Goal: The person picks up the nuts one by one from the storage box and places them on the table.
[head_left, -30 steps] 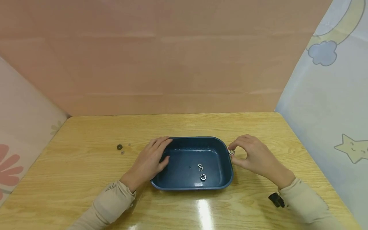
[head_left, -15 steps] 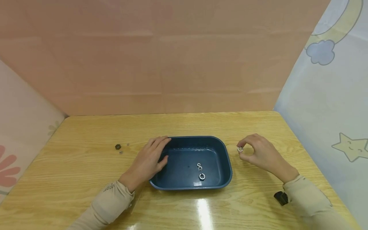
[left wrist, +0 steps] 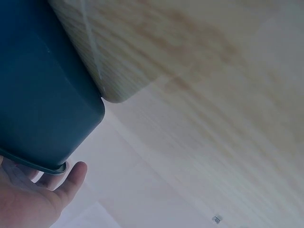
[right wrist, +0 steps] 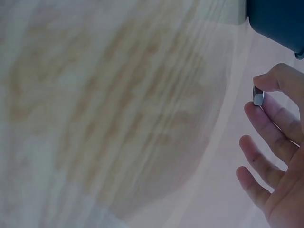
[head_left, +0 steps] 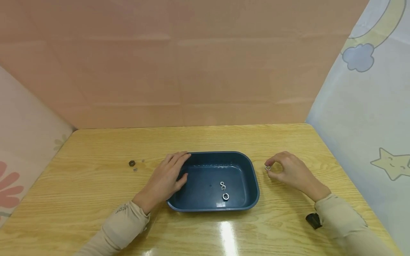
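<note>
Nearest, bottom edge: two beige sleeves (head_left: 126, 225), left and right of the frame. Black object (head_left: 314, 220) beside the right one, lower right, too dark to identify. Wood table (head_left: 269, 233) under everything.

Left hand (head_left: 161, 179), left of centre: relaxed, not clenched, fingers laid over the tray's left rim, thumb over its inside.

Tray (head_left: 213, 210), blue, lower centre. Three metal nuts inside, right of its middle: big nut (head_left: 225, 200) lowest, two small nuts (head_left: 223, 187) close together just above.

Right hand (head_left: 289, 174), right of centre: pinching one silver nut (right wrist: 258, 99) between thumb and fingertip; other fingers spread in the right wrist view. Nut is off the tray's right side, apart from it.

Left part of table: dark nut (head_left: 132, 163), two tiny bits (head_left: 135, 170) near it, too small to name.

Far: pink-brown backdrop (head_left: 176, 71), top; star (head_left: 392, 163) and cloud (head_left: 358, 57) prints, right wall; pink flower print (head_left: 9, 188), left edge.
</note>
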Tool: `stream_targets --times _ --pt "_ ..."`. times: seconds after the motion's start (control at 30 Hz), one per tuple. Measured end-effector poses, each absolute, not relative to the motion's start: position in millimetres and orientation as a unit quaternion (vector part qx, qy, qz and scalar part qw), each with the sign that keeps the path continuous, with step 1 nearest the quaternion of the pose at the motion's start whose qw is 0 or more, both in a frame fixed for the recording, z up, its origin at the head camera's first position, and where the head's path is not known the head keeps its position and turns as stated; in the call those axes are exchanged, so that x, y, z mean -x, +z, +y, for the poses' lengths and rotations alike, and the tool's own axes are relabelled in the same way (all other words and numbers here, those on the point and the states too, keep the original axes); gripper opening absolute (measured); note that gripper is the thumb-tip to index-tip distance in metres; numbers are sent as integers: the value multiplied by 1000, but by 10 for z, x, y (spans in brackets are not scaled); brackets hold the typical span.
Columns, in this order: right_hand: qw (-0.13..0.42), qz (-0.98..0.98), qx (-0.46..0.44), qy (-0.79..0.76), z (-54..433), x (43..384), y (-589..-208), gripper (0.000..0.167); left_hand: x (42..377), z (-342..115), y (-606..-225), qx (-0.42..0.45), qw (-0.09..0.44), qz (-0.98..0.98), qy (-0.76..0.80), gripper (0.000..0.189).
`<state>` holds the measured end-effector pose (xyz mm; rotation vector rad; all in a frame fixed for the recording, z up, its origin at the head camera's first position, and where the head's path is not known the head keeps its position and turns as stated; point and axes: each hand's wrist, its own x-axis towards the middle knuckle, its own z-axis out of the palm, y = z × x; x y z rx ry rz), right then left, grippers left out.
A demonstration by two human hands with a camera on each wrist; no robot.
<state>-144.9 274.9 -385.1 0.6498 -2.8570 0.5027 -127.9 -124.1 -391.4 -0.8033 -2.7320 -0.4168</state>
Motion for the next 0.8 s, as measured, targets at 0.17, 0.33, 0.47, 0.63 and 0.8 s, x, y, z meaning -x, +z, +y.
stream_targets --times 0.17,0.33,0.47,0.63,0.8 --pt "69 -960 -212 171 2774 1464 -3870 13 1280 -1237 -3911 276 131 -941 -143 60" --pt "58 -960 -215 168 2807 1494 -3888 13 1280 -1231 -3901 275 131 -941 -147 61" --pt "50 -962 -216 162 2831 1498 -3900 12 1277 -1222 -3893 276 127 -941 -148 60" --pt "44 -963 -217 155 2840 1494 -3911 10 1278 -1214 -3889 276 125 -941 -148 59" --pt "29 -961 -220 164 2845 1501 -3903 10 1283 -1207 -3883 277 126 -941 -151 60"
